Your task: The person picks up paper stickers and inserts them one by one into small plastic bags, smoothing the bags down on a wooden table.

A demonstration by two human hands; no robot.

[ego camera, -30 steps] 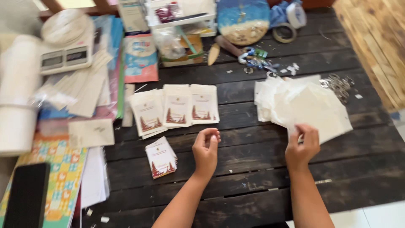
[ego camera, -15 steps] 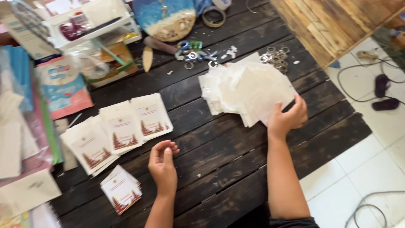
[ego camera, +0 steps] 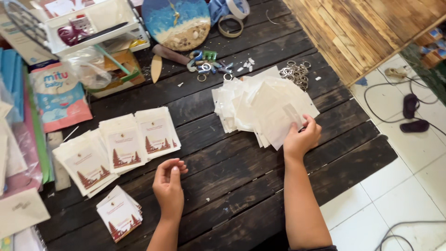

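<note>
Right hand (ego camera: 301, 138) pinching one translucent white pouch at the near edge of the fanned pouch pile (ego camera: 260, 104); left hand (ego camera: 168, 186) loosely curled, empty, well left of pile.

Rows of printed cards with red tree motifs (ego camera: 124, 148) lie fanned out on the dark plank worktop (ego camera: 241, 186), with a smaller stack (ego camera: 119, 213) nearer the edge. At the far side sits a round blue and sandy plaque (ego camera: 179, 21), a heap of metal rings (ego camera: 295, 72), scattered small clips (ego camera: 206, 62) and a white shelf rack (ego camera: 90, 28). Dark cables (ego camera: 395, 102) trail over the tiled floor (ego camera: 409, 186).
</note>
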